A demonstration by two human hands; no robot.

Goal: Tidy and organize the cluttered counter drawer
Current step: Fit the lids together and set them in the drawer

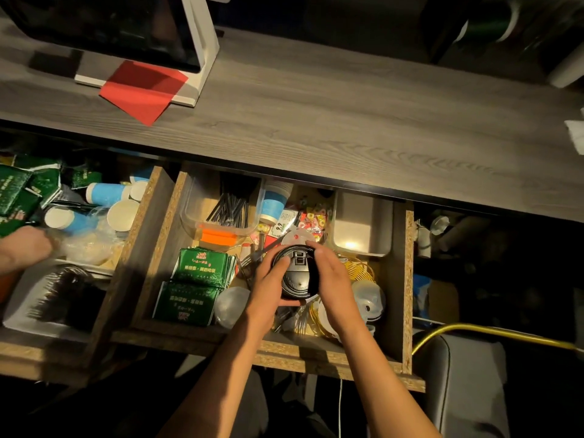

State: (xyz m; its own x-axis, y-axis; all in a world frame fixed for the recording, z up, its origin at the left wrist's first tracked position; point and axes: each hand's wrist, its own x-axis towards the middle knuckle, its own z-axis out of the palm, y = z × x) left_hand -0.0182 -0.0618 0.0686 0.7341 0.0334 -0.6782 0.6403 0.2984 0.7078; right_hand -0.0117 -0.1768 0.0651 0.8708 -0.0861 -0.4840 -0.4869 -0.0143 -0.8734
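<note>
A stack of black cup lids is held over the middle of the open wooden drawer. My left hand cups its left side and underside with curled fingers. My right hand holds its right side, fingers lying along the rim. Below lie green foil packets, clear plastic lids, yellow wire, and a clear bin of black straws. A blue paper cup and colourful sweets sit at the back, next to an empty beige bin.
A second open drawer at left holds blue paper cups, green packets and a tray of black cutlery; another person's hand reaches into it. The counter above carries a screen stand and a red sheet. A yellow cable runs at right.
</note>
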